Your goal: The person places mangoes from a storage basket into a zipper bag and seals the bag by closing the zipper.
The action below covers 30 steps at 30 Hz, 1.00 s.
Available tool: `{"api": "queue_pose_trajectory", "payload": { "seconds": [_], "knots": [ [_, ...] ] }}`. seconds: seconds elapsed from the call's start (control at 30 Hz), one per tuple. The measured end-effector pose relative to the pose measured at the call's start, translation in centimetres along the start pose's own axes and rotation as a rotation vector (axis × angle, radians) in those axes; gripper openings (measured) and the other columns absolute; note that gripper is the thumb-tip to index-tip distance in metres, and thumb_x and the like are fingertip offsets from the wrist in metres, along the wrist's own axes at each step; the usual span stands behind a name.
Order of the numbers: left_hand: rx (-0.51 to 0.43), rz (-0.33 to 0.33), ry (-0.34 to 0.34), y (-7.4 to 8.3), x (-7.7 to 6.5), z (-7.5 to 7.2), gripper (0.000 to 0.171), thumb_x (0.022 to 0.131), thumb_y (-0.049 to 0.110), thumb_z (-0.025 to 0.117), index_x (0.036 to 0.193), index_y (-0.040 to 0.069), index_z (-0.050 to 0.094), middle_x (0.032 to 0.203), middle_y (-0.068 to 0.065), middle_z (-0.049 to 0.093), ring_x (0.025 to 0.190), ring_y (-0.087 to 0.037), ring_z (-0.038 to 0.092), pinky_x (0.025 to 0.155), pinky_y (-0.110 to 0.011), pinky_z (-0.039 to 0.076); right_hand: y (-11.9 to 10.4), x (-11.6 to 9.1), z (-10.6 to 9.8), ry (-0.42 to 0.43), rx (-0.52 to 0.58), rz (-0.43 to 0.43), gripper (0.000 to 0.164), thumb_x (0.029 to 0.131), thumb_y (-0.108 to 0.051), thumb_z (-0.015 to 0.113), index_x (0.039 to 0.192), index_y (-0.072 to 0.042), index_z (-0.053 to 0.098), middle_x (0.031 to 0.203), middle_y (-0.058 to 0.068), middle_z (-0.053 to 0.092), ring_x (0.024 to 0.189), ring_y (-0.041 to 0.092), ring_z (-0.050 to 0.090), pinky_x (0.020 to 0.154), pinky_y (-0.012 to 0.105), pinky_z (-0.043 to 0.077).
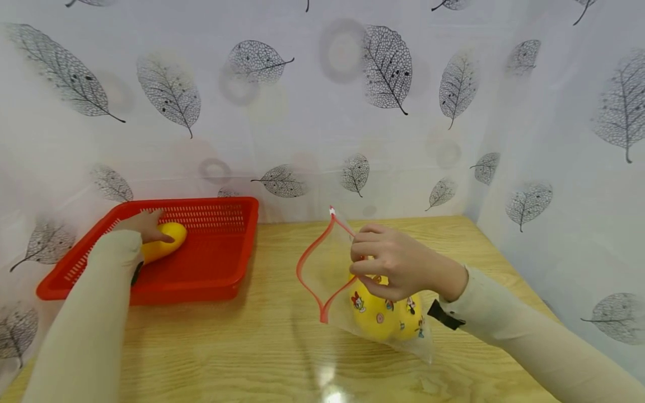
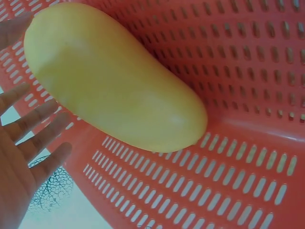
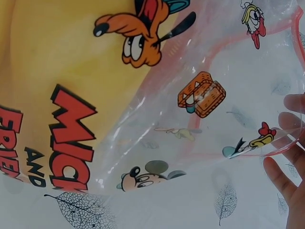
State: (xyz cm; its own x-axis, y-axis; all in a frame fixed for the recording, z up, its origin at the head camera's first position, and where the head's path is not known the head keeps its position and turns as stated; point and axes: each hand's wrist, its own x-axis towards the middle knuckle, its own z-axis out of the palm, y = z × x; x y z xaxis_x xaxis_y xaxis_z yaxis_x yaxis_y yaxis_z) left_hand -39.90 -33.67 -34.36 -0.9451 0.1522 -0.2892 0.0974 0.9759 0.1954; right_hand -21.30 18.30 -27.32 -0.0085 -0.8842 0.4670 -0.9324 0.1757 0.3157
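In the head view my left hand (image 1: pixel 146 225) reaches into the red basket (image 1: pixel 201 291), fingers spread over a smooth yellow mango-shaped thing (image 1: pixel 173 230). The left wrist view shows this oblong, rounded piece (image 2: pixel 114 81) leaning along the slotted basket wall, with the straight fingers (image 2: pixel 40 138) beside it. My right hand (image 1: pixel 388 260) pinches the rim of a clear zip bag (image 1: pixel 342 314) with a red zip edge and cartoon prints. The bag's mouth gapes toward the left. Large yellow contents (image 1: pixel 373 322) fill its lower part, partly hidden by the hand and prints.
The basket stands at the back left of the wooden table (image 1: pixel 227 358), against a pale curtain (image 1: pixel 302 129) printed with leaves. The curtain also hangs along the right side. The bag rests on the tabletop right of the middle.
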Motion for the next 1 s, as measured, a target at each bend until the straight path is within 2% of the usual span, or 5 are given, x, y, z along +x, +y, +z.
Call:
{"api": "queue_pose_trajectory", "payload": {
  "seconds": [0.3,0.6,0.9,1.0],
  "knots": [
    [0.018,0.000,0.012,-1.0,0.4,0.9,0.113,0.069,0.063,0.067,0.140,-0.012,0.020,0.133,-0.044,0.030,0.112,-0.056,0.039,0.092,-0.069,0.036,0.2,0.0,0.2,-0.007,0.004,0.008,0.021,0.089,-0.020,0.044,0.076,-0.015,0.060,0.072,-0.002,0.051,0.068,0.014,0.047,0.076,0.032,0.045],
    [0.007,-0.004,0.006,-1.7,1.0,1.4,0.118,0.067,0.065,0.069,0.140,-0.012,0.017,0.131,-0.044,0.032,0.106,-0.054,0.043,0.088,-0.065,0.040,0.3,0.0,0.2,-0.010,0.002,0.014,0.019,0.089,-0.020,0.046,0.078,-0.015,0.061,0.071,-0.002,0.050,0.070,0.015,0.047,0.077,0.033,0.045],
    [-0.026,-0.050,-0.019,-2.7,2.1,2.6,0.112,0.067,0.050,0.077,0.141,-0.009,0.017,0.126,-0.039,0.040,0.096,-0.045,0.047,0.082,-0.061,0.044,0.3,0.0,0.2,-0.011,0.000,0.008,0.020,0.090,-0.020,0.045,0.077,-0.015,0.060,0.071,-0.002,0.051,0.070,0.015,0.047,0.077,0.033,0.045],
    [-0.037,-0.051,-0.023,-2.6,2.4,2.6,0.113,0.066,0.047,0.079,0.142,-0.009,0.017,0.128,-0.039,0.039,0.098,-0.045,0.046,0.085,-0.064,0.042,0.4,0.0,0.2,-0.012,-0.003,0.010,0.021,0.089,-0.020,0.045,0.077,-0.015,0.060,0.071,-0.002,0.051,0.070,0.015,0.047,0.078,0.033,0.045]
  ]
}}
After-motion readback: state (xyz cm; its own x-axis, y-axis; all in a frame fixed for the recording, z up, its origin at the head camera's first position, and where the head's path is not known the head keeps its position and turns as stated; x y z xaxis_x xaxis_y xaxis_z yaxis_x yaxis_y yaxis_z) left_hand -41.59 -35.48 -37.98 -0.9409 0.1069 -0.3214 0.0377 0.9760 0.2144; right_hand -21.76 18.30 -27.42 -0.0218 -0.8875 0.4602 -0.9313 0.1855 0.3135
